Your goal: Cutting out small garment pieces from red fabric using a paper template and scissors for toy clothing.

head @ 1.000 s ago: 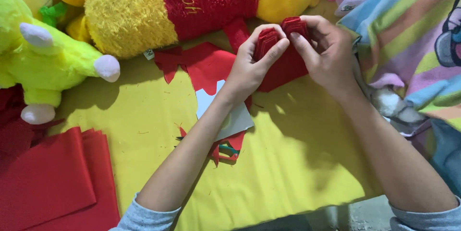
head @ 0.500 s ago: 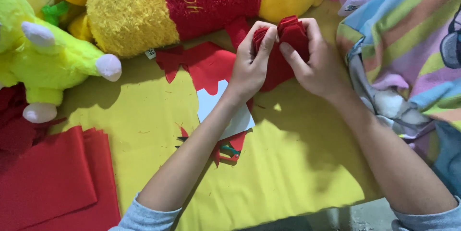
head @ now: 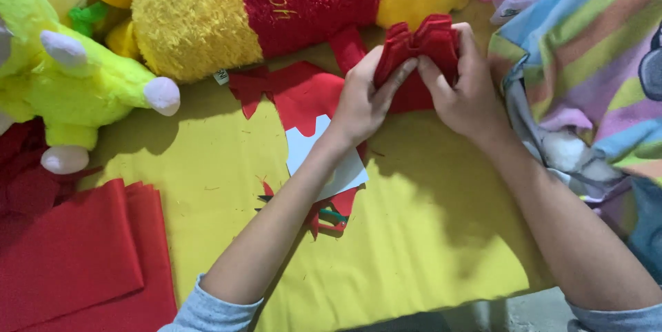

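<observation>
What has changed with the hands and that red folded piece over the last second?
Both hands, left hand and right hand, have carried the folded red fabric up, away from the person and toward the yellow plush toy, pinching its pleats tighter into a bunch. Neither has let go. The red sheets, the white card and the yellow cloth lie as before.

Both hands have spread the folded red paper (head: pixel 422 44) wider into a fanned bow.

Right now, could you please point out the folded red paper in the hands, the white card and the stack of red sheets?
Folded red paper (head: pixel 420 46), head view, upper pleats.
White card (head: pixel 307 149), head view, bare left part.
Stack of red sheets (head: pixel 76 263), head view, top sheet's middle.
</observation>
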